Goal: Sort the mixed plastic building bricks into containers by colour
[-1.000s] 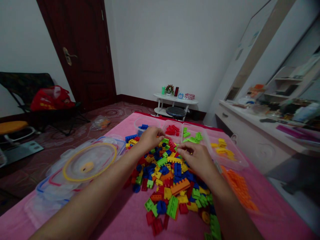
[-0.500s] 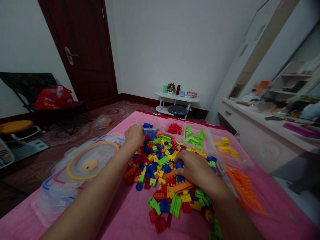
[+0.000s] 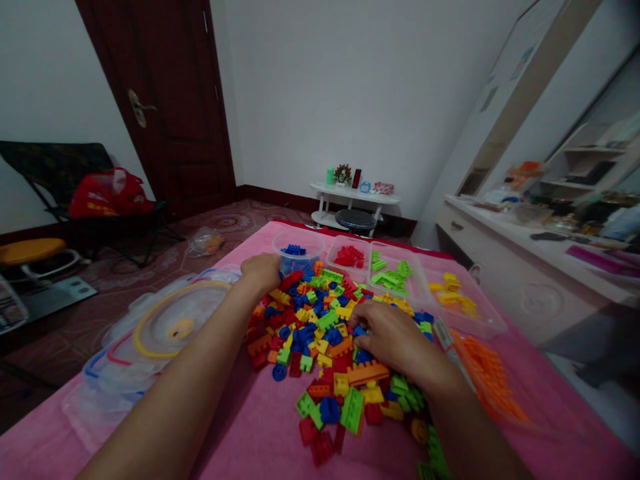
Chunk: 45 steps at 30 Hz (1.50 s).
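Note:
My left hand (image 3: 263,270) is beside the left wall of a round clear tub (image 3: 299,241) with blue toy bricks (image 3: 294,250) inside. Its fingers curl down on the far side and are hidden, and a red brick (image 3: 291,280) lies just to its right. My right hand (image 3: 387,333) rests on the heap of mixed toy bricks (image 3: 315,327), fingers bent and thumb close to them. Between thumb and fingers shows a blue toy brick (image 3: 359,331). The heap has red, yellow, green, blue and orange pieces.
Clear boxes hold red bricks (image 3: 349,257), green bricks (image 3: 393,277), yellow bricks (image 3: 453,297) and orange bricks (image 3: 490,373). Stacked clear lids (image 3: 175,327) lie at left on the pink cloth (image 3: 240,420). A white dresser (image 3: 530,267) stands to the right.
My left hand has shifted slightly left, away from the tub, uncovering more of the tub and a red brick. My right hand stays almost in place, its thumb moved a little.

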{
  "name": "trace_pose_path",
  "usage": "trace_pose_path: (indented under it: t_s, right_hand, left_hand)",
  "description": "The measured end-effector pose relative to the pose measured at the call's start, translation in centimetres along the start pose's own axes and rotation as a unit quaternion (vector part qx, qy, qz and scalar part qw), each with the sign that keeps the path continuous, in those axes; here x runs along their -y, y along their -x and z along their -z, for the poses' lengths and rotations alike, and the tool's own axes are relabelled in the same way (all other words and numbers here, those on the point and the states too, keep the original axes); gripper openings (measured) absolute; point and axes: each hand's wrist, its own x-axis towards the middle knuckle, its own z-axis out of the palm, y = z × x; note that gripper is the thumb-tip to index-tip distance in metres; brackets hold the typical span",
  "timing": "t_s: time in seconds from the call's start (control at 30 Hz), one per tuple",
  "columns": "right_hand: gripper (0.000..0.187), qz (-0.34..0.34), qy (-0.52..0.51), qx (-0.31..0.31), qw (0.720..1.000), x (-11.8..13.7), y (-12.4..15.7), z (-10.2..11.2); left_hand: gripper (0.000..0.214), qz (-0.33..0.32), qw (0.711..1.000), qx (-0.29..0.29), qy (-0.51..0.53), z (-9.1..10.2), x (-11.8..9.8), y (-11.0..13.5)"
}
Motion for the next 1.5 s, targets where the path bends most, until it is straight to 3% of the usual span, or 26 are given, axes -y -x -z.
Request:
trace_pose_path:
  t_s: [0.1,0.2,0.3,0.43,0.53,0.63,0.7,0.73,0.83,0.93,1.0,1.1,1.17,1.23,1.3,1.5]
  right_hand:
    - [0.023,0.012,-0.028,-0.025,0.999,-0.1,-0.2,0.2]
    - [0.018,0.007,-0.079,-0.099,0.992,0.3,-0.5,0.5]
    - [0.012,0.007,-0.168,-0.204,0.964,0.8,-0.8,1.0]
    - [0.011,0.006,-0.264,-0.322,0.909,0.9,-0.7,1.5]
    - [0.013,0.006,-0.297,-0.346,0.890,1.0,-0.5,1.6]
    - [0.014,0.019,-0.304,-0.342,0.889,1.1,-0.6,1.4]
    - [0.018,0.032,-0.312,-0.318,0.895,1.2,-0.6,1.2]
    - [0.019,0.037,-0.317,-0.305,0.897,1.1,-0.6,1.2]
    - [0.021,0.036,-0.312,-0.307,0.898,0.8,-0.7,1.5]
    - [0.018,0.013,-0.287,-0.330,0.899,-0.2,-0.7,2.0]
    - [0.018,-0.009,-0.257,-0.317,0.913,-1.2,-0.7,2.2]
    - [0.017,-0.041,-0.163,-0.243,0.955,-2.8,-0.7,2.1]
    - [0.018,-0.064,-0.096,-0.174,0.978,-3.7,-0.7,1.9]
    - [0.019,-0.083,-0.046,-0.113,0.989,-4.3,-0.6,1.6]
    - [0.020,-0.091,-0.013,-0.069,0.993,-4.4,-0.5,1.3]
    - [0.025,-0.103,0.031,-0.035,0.994,-3.6,-0.6,0.9]
  left_hand:
    - [0.015,-0.065,0.997,-0.005,0.033,1.3,-0.2,0.7]
    - [0.007,-0.165,0.965,0.025,0.202,1.6,-1.2,1.1]
    - [0.013,-0.198,0.862,0.138,0.446,1.0,-3.1,1.7]
    - [0.017,-0.104,0.726,0.252,0.632,-0.3,-6.1,3.1]
    - [0.015,-0.030,0.616,0.328,0.715,-1.1,-7.7,4.2]
    - [0.018,0.007,0.501,0.408,0.763,-1.8,-8.5,4.7]
    - [0.027,0.010,0.461,0.447,0.767,-2.2,-8.7,4.9]
    - [0.031,0.012,0.456,0.455,0.765,-2.4,-8.7,5.0]
    - [0.030,0.020,0.489,0.423,0.763,-2.6,-8.7,4.9]
    - [0.026,-0.015,0.553,0.330,0.765,-2.7,-8.4,4.4]
    - [0.028,-0.054,0.635,0.235,0.734,-3.1,-8.0,3.9]
    - [0.036,-0.120,0.788,0.040,0.602,-4.4,-7.3,2.7]
    - [0.048,-0.172,0.848,-0.061,0.497,-5.4,-6.8,2.1]
    - [0.056,-0.229,0.873,-0.083,0.422,-6.3,-6.5,1.7]
    - [0.052,-0.282,0.885,-0.053,0.368,-6.8,-6.5,1.6]
    - [0.043,-0.377,0.897,0.008,0.232,-7.1,-7.2,1.9]
